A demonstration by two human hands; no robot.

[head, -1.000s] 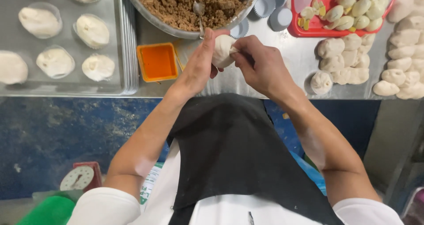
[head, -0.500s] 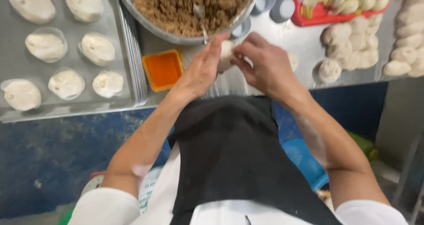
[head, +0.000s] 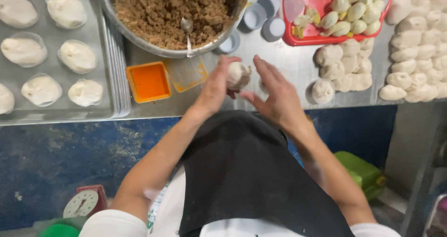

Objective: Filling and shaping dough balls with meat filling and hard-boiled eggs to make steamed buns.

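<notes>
My left hand (head: 217, 84) cups a round white dough ball (head: 238, 74) over the steel table's near edge. My right hand (head: 274, 93) is beside it with its fingers spread, fingertips close to the ball. Just beyond the hands stands a big metal bowl (head: 116, 16) of brown crumbly filling (head: 158, 9) with a spoon (head: 187, 30) stuck in it.
A steel tray (head: 104, 64) at left carries several filled buns in paper cups. An orange square container (head: 148, 82) and its lid (head: 186, 72) sit by the bowl. Loose dough pieces (head: 344, 64) lie at right, near a red tray (head: 321, 37) of yolk pieces and empty paper cups (head: 265, 13).
My right hand has opened and come off the dough ball, which now rests in my left hand alone. The view has shifted slightly right.
</notes>
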